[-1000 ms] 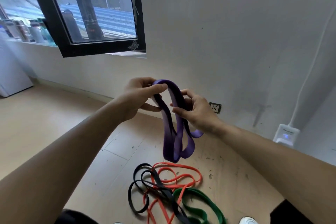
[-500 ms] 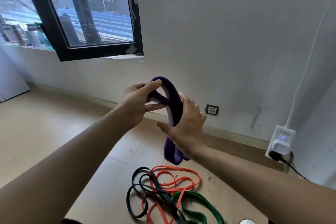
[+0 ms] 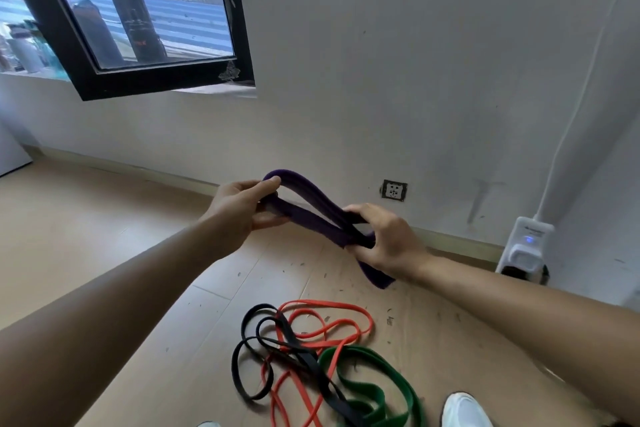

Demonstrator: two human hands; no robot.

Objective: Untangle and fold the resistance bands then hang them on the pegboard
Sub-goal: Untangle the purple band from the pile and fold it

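Note:
A folded purple resistance band (image 3: pixel 313 205) stretches between both hands at chest height. My left hand (image 3: pixel 239 206) pinches its looped left end between thumb and fingers. My right hand (image 3: pixel 384 239) grips the gathered right end, and a short purple tail hangs below that wrist. On the wooden floor below lies a tangled pile: a black band (image 3: pixel 277 347), an orange-red band (image 3: pixel 332 321) and a green band (image 3: pixel 377 381), looped through each other. No pegboard is in view.
A white wall (image 3: pixel 415 62) stands ahead with a wall socket (image 3: pixel 394 190) near the floor. A white plugged-in device (image 3: pixel 528 246) with a cable sits at the right. A black-framed window (image 3: pixel 138 21) is upper left. A white shoe (image 3: pixel 465 409) shows at the bottom.
The band has gone from hanging down in a loop to being held folded and nearly level between the hands. My right hand moved right and closed around the gathered end.

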